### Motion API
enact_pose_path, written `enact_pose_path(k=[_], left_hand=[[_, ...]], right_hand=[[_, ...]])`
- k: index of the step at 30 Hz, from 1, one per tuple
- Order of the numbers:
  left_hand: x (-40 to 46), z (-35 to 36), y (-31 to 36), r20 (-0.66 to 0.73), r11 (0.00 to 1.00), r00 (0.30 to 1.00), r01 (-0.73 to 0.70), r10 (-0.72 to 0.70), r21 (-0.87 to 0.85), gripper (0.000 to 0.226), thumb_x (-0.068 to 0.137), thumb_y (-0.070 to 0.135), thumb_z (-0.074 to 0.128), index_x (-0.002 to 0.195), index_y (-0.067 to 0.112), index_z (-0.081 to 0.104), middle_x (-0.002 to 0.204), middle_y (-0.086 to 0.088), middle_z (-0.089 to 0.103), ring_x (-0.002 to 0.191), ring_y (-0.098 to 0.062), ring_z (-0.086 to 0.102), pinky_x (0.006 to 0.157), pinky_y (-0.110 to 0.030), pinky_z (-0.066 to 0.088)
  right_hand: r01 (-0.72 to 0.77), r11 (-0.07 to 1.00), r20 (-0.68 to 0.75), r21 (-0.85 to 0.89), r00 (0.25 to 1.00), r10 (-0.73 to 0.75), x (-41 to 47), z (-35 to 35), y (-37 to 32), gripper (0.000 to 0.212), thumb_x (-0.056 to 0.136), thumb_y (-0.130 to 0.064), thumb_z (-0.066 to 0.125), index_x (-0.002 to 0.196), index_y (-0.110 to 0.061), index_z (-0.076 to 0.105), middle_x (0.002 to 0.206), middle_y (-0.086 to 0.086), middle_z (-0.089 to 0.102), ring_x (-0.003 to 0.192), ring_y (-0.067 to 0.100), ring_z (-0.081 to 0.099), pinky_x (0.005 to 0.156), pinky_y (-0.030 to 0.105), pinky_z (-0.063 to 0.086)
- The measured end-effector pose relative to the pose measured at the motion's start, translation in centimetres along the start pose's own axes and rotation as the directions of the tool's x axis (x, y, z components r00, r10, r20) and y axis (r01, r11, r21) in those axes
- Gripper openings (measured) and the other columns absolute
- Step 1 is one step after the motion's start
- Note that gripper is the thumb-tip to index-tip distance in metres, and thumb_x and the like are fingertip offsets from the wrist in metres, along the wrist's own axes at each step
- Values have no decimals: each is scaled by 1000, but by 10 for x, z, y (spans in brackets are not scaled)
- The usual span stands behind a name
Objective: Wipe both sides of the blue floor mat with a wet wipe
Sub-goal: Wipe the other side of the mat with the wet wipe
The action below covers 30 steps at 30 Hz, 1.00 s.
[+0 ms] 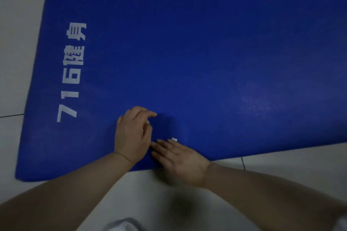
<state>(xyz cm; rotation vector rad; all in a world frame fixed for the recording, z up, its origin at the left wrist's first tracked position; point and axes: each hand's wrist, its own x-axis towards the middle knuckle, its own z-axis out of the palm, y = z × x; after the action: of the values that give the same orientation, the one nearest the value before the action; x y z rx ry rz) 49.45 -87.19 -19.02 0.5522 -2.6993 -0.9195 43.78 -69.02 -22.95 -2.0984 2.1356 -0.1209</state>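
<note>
— Blue floor mat (187, 52) lies flat on the tiled floor (18, 24), printed side up. Which step is this?
— Wiping the first face, likely. The right hand (180, 157) presses straight fingers on a wet wipe (174, 139) near the mat's near edge; the left hand (134, 133) rests beside it, fingers loosely curled, holding nothing visible.
— Next?
— Sweeping farther and rightward, then flipping it.

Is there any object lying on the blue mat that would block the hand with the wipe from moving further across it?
Nothing visible blocks it. The right hand presses the wet wipe on the blue mat; only the left hand rests beside it.
</note>
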Motion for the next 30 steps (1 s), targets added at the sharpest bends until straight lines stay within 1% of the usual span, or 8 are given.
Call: enact_pose_path(k=[3,7,10,13,15,19,26,30], left_hand=[[-1,4,-2,-5,1000,1000,13,-13,1,41,82,21,31,98,11,68,92,2,58,78,-18,56,70,-40,45],[3,6,1,-11,1000,1000,-18,18,11,40,81,20,32,97,11,68,89,2,58,75,-18,54,71,-34,37],[2,9,1,4,1000,1000,-11,11,12,40,80,20,32,96,13,68,89,4,57,77,-12,51,72,-32,35],[-1,14,0,31,999,999,-39,38,28,40,81,20,33,97,13,68,91,5,56,77,-13,51,73,-31,35],[1,20,1,60,995,996,-64,60,72,38,82,20,34,99,14,68,96,4,55,80,-15,53,74,-32,38],[8,37,10,127,986,989,-94,77,134,37,84,23,35,103,15,65,105,3,52,87,-18,56,75,-37,47],[7,47,6,145,979,980,-156,137,134,32,84,21,38,108,17,60,114,-4,53,95,-20,50,79,-38,45],[12,48,4,141,980,978,-168,153,103,34,84,20,38,108,17,60,114,-3,54,100,-16,49,82,-39,45]], right_hand=[[62,991,116,-121,992,-48,-50,-2,34,81,76,-24,75,142,-8,31,148,9,40,135,23,40,112,34,28],[40,996,146,-84,989,-28,-82,-18,64,64,88,-23,59,143,-9,29,150,6,36,139,20,30,107,34,40],[23,999,193,-40,981,-15,-96,-25,72,74,80,-21,71,142,-9,32,150,6,37,138,18,33,109,34,37],[-114,993,-19,38,993,114,-89,-24,57,40,100,-20,36,138,-9,35,146,6,40,137,17,33,111,35,34],[-226,970,-100,92,967,235,-64,-18,37,38,105,-25,23,137,-11,37,144,5,43,135,17,35,115,35,24],[-325,945,28,26,945,325,-23,0,13,53,93,-44,32,138,-19,45,147,3,42,137,18,32,114,39,17],[-125,991,46,-49,991,127,-84,-2,54,49,96,-27,33,142,-10,31,150,5,34,139,21,28,117,38,20],[-191,963,53,190,981,185,-86,-21,59,43,105,-32,23,143,-14,34,151,1,33,139,11,29,113,28,28]])
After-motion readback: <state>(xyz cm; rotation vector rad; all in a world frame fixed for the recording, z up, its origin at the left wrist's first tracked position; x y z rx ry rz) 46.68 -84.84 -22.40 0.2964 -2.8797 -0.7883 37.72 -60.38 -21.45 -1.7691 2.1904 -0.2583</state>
